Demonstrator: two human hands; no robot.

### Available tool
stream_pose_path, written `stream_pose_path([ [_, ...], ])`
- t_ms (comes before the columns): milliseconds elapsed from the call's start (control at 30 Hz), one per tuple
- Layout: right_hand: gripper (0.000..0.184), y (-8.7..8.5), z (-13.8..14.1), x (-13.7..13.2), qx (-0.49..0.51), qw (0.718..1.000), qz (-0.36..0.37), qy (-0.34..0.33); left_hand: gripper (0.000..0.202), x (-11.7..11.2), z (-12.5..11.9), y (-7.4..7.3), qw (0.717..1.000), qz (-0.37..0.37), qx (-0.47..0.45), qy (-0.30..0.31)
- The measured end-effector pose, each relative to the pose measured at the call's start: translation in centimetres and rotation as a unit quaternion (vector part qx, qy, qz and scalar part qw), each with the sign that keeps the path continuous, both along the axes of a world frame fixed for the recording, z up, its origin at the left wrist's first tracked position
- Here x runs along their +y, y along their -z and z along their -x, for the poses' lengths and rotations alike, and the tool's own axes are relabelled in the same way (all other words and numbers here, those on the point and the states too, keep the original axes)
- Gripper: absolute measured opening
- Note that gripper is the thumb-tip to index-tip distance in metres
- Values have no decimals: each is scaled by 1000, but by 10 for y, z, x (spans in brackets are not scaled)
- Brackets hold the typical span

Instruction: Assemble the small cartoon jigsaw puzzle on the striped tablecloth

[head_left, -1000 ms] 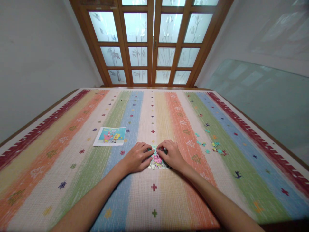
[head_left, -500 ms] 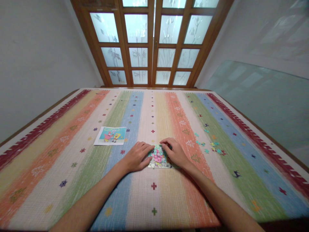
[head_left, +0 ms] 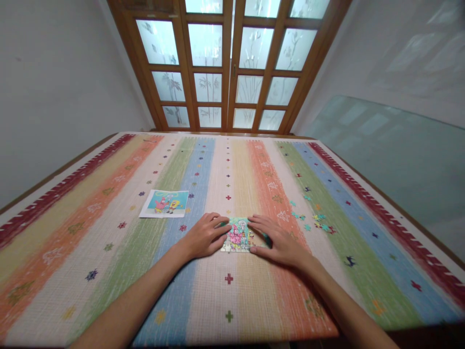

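A small, partly assembled jigsaw puzzle [head_left: 237,236] with pink and teal cartoon figures lies flat on the tablecloth between my hands. My left hand [head_left: 208,236] grips its left side, fingertips at the upper left corner and thumb lower on the left edge. Around the right part is my right hand [head_left: 279,241], its fingers at the top and its thumb near the bottom edge. That hand partly covers the puzzle's right end. Several loose puzzle pieces [head_left: 320,221], mostly teal, lie scattered to the right.
A printed cartoon picture [head_left: 165,203] lies to the left, beyond my left hand. The striped tablecloth [head_left: 214,300] covers the wide table. Behind the table stand wooden doors with glass panes [head_left: 207,43], and a glass panel [head_left: 385,150] leans on the right.
My right hand has moved from the puzzle's upper right to its right side, thumb and fingers spreading apart. More of the puzzle's picture shows. My left hand stays at the left edge.
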State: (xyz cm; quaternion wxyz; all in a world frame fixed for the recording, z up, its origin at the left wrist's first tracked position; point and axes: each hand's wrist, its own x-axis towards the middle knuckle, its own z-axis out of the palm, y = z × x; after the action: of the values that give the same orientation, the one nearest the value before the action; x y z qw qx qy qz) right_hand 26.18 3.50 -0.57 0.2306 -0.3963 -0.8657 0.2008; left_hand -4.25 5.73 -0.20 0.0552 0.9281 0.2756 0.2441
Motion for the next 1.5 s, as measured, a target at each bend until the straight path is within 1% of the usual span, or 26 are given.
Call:
stream_pose_path([
  [67, 65, 3, -3, -1, -5, 1000, 17, -2, 33, 0, 0, 2, 1000, 0, -5, 7],
  [167, 71, 5, -4, 0, -6, 999, 35, -5, 37, 1, 1, 3, 1000, 10, -7, 15],
  [333, 75, 7, -2, 4, -4, 999, 47, -8, 42, 1, 2, 4, 999, 16, -10, 33],
  [500, 77, 4, -1, 5, -6, 998, 66, -12, 40, 0, 1, 2, 999, 32, -9, 25],
  [700, 81, -2, 2, 1, -2, 997, 82, 9, 65, -2, 3, 0, 997, 60, -40, 3],
  [900, 77, -1, -2, -7, 8, 997, 76, 9, 88, -3, 3, -1, 997, 29, -27, -61],
  [1000, 80, 2, -7, -11, 8, 997, 66, 28, 93, -3, 4, -1, 997, 37, -16, -72],
  [1167, 87, 9, -16, -18, 10, 994, 74, 80, 95, -2, 4, 0, 997, 39, -16, -68],
  [1300, 87, 15, -20, -20, 15, 991, 69, 114, 95, 0, 7, 0, 997, 36, -19, -62],
  [1400, 87, 16, -20, -21, 21, 990, 69, 120, 97, 2, 10, 0, 998, 41, -16, -48],
  [1500, 87, 16, -19, -21, 23, 990, 71, 118, 98, 3, 14, 2, 997, 43, -19, -53],
])
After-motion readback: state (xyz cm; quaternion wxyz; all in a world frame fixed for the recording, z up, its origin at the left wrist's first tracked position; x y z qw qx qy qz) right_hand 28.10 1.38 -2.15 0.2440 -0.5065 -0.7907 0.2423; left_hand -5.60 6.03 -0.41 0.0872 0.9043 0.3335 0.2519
